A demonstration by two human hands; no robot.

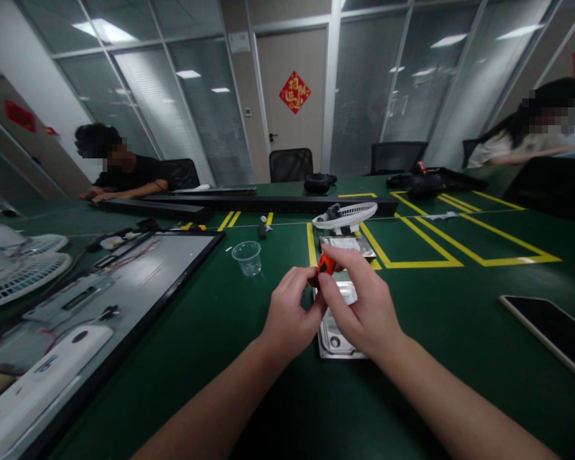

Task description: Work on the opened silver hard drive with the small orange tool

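Observation:
My right hand (367, 306) pinches a small orange tool (326, 263) with dark parts, like a screwdriver handle; its full shape is hidden by my fingers. My left hand (292, 313) is closed with its fingertips at the tool's left end, touching my right hand's fingers. Beneath both hands a silver hard drive (334, 344) lies flat on the green table, partly covered by them. Just beyond it lies a second hard drive (359, 245). A clear plastic cup (247, 259) stands upright to the left of my hands.
A white fan guard (352, 216) sits behind the drives. At left lie a framed panel (172, 252), a white power strip (48, 383) and white fans (23, 275). A phone (551, 332) is at right. Two people sit across the table (211, 377), left and right.

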